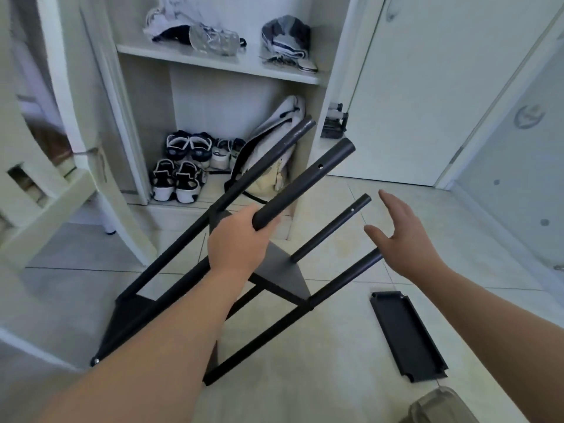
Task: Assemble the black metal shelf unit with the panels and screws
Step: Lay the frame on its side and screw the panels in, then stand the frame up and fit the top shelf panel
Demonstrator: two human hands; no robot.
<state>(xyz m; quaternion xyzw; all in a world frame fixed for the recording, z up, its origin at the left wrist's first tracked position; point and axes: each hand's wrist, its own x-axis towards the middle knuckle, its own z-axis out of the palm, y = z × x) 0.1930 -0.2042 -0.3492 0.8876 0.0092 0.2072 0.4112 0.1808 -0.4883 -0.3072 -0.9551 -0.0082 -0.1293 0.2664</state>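
The partly built black shelf frame (274, 276) lies tilted over the tiled floor, its tubes pointing up and away toward the cupboard. My left hand (238, 239) grips the lower end of a separate black tube (308, 181) with a small hole near its top. My right hand (403, 236) hovers with fingers spread, just right of a thinner frame tube (332, 230) and above another frame tube (363, 264); it holds nothing. A loose black shelf panel (409, 337) lies flat on the floor at the lower right.
An open white cupboard (213, 65) stands ahead with several shoes (183, 169) and a bag (274, 148) on its bottom shelf. A white door (421, 87) is at right, white furniture (45, 193) at left. My knee (439, 407) shows at the bottom right.
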